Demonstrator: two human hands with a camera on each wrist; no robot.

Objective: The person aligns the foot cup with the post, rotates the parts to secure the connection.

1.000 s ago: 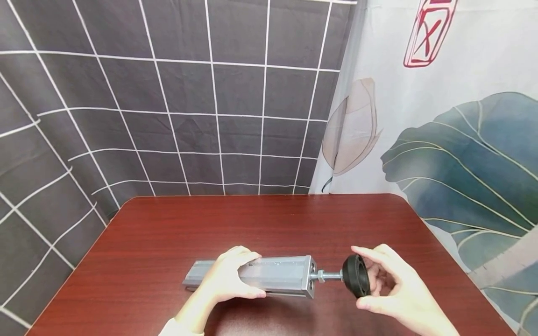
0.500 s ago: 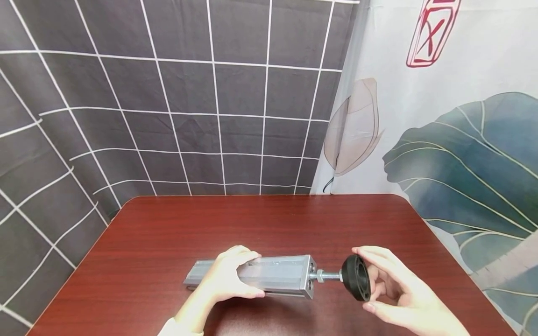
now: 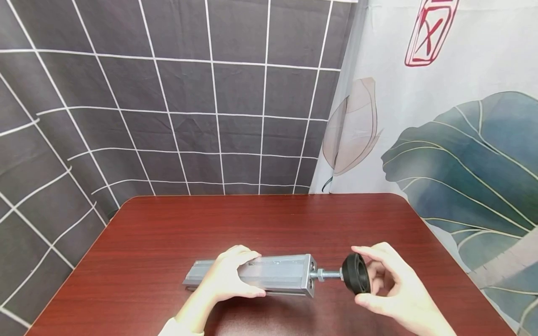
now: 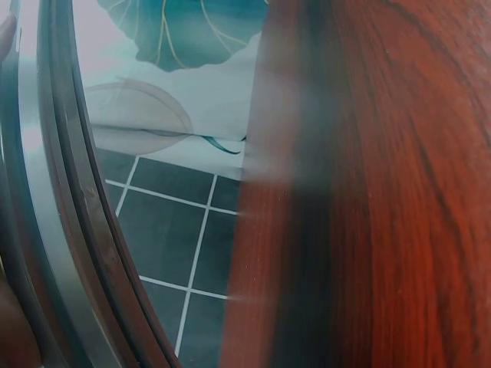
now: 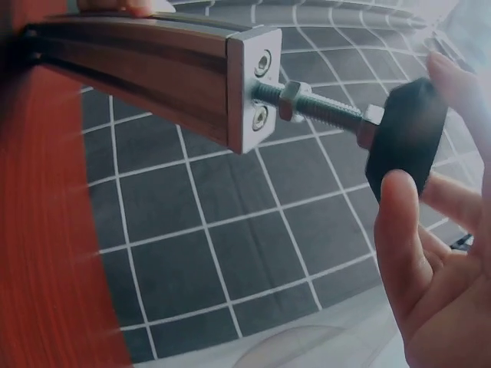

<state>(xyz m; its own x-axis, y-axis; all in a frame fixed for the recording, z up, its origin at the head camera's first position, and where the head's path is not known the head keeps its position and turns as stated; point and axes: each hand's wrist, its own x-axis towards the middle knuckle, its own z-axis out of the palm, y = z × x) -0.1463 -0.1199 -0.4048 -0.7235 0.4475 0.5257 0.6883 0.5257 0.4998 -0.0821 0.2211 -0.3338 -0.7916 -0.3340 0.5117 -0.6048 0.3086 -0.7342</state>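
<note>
My left hand (image 3: 229, 275) grips a grey aluminium profile (image 3: 279, 273) around its middle, thumb on the near side and fingers over the far side. From the profile's right end plate (image 5: 244, 100), held by two visible screws, sticks a threaded rod (image 5: 330, 110) with a hex nut (image 5: 294, 100) on it. At the rod's outer end sits a round black levelling foot (image 3: 355, 274), its hollow face turned right. My right hand (image 3: 397, 289) pinches the foot's rim between thumb below and forefinger above. In the left wrist view the profile (image 4: 46, 192) curves along the left edge.
A reddish-brown wooden table (image 3: 260, 219) lies under both hands. Behind it hangs a dark grey cloth with a white grid (image 3: 239, 88). To the right is a white curtain (image 3: 391, 102) printed with leaves and a red mark.
My right hand shifts slightly right, its fingers loosening at the foot's rim, then comes back left and pinches it. The foot turns a little. My left hand and the profile stay in place.
</note>
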